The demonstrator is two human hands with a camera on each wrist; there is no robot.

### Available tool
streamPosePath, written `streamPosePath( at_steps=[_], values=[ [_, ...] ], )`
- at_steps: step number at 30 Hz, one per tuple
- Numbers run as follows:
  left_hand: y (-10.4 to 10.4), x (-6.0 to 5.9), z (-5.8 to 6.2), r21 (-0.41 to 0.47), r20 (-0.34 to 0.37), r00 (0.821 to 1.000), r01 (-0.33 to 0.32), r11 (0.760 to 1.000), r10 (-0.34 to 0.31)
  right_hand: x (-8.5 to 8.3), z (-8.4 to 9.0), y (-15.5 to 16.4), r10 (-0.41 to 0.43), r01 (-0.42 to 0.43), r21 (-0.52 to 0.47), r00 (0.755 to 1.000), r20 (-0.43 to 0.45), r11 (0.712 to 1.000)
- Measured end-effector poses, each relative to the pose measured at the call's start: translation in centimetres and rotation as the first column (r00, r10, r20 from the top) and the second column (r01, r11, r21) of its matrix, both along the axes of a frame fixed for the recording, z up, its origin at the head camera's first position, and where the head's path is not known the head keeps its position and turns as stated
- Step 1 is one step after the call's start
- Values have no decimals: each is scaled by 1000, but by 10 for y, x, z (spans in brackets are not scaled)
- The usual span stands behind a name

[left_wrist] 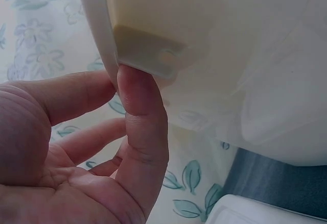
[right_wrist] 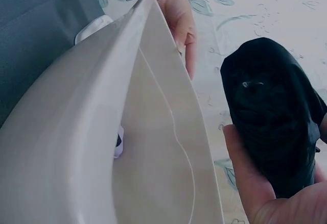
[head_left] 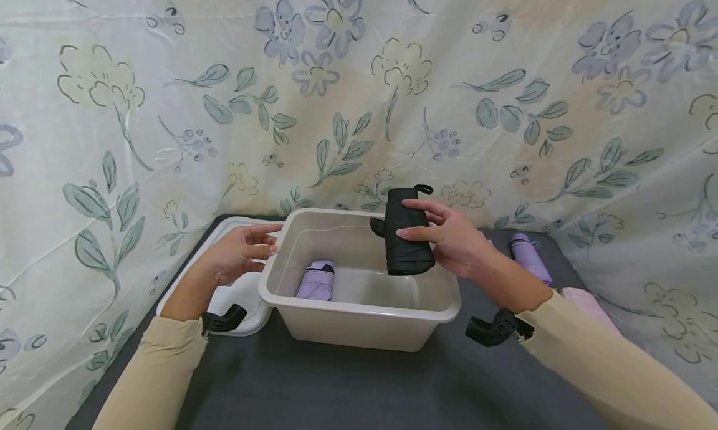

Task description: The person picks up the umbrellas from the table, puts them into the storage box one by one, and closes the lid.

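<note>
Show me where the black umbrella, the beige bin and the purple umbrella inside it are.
black umbrella (head_left: 406,237), head view, middle of its folded canopy
beige bin (head_left: 359,310), head view, front rim
purple umbrella (head_left: 316,282), head view, middle of its canopy

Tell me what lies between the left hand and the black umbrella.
In the head view, the beige bin's left wall and open interior lie between the left hand and black umbrella; a lilac umbrella lies on its floor.

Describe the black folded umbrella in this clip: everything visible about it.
The black umbrella is compact and folded, wrapped in dark matte fabric with creased pleats, with a small loop at its top end. It stands roughly upright in the air above the beige bin, clear of the bin's floor. The right hand grips it from the side; nothing else touches it.
</note>
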State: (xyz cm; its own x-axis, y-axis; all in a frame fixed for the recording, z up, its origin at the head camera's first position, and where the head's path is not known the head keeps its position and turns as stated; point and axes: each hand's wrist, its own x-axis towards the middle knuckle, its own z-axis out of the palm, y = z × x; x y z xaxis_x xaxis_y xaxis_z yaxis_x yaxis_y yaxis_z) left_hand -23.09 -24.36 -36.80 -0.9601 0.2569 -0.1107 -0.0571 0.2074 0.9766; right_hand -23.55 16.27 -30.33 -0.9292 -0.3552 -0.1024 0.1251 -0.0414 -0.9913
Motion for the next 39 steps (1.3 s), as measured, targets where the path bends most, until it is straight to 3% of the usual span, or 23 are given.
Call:
streamPosePath(
  at_steps=[16,30,39],
  values=[
    [-3,-5,5,-65,4,999,50,997,-50,-8,1,-35,86,-100,133,991,106,986],
    [-2,-3,5,-67,10,999,51,996,-50,-23,-9,-65,164,-209,312,972,166,927],
    [-4,-3,4,-55,2,999,51,997,-51,-31,-18,-81,125,-201,385,969,214,901]
  ],
)
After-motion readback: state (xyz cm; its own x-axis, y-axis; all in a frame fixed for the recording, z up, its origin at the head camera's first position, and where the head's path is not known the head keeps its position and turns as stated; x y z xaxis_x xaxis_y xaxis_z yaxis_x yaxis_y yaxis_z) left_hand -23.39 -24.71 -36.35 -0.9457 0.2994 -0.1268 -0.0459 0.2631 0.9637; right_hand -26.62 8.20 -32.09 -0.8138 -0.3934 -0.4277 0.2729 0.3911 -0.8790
